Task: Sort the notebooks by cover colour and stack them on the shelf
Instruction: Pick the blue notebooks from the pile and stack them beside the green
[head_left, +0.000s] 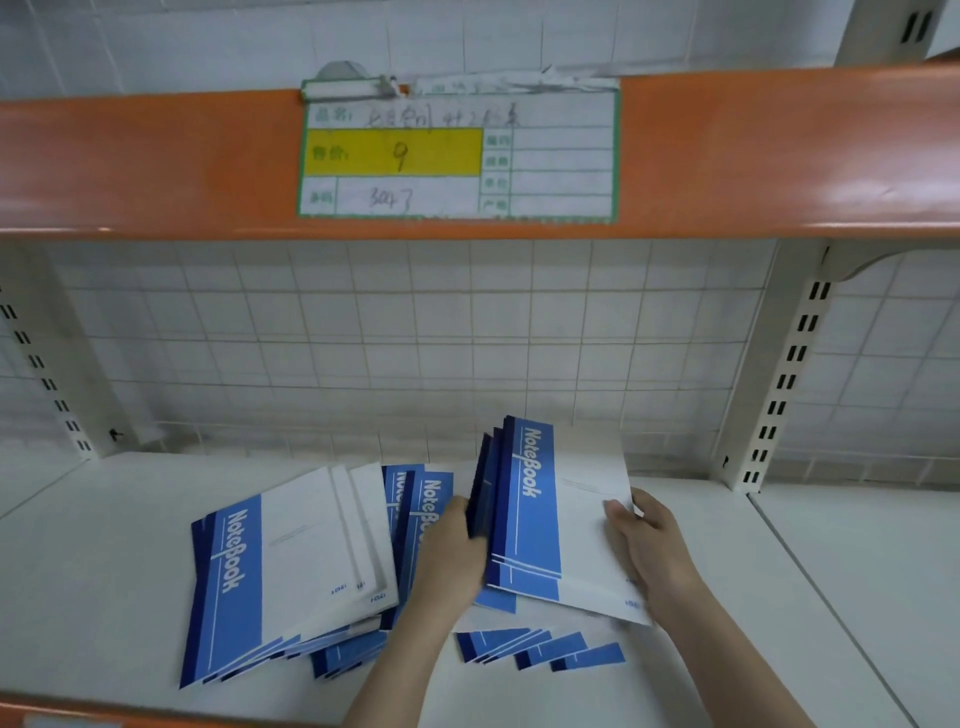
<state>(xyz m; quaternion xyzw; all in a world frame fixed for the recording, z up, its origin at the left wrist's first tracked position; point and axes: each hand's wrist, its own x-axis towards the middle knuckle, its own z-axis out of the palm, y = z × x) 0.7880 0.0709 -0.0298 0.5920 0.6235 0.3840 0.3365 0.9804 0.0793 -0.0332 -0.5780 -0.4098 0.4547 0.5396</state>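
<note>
Gripping a bunch of blue-and-white notebooks (550, 519) from both sides: left hand (457, 551) curls round the spine edges, right hand (649, 545) clamps the white outer edge, thumb on the top cover. Bunch is lifted and tilted above the white shelf (104, 571), probably to square the edges before stacking. Under the bunch, a fanned row of more notebooks (540, 649) lies flat, only blue corners showing. Left of the hands, a loose pile of notebooks (291, 566) sprawls on the shelf, unevenly overlapped, not yet squared. All visible covers look the same blue, so colour sorting seems settled here. Above, an orange shelf edge (156, 161) carries a handwritten price label (457, 156).
</note>
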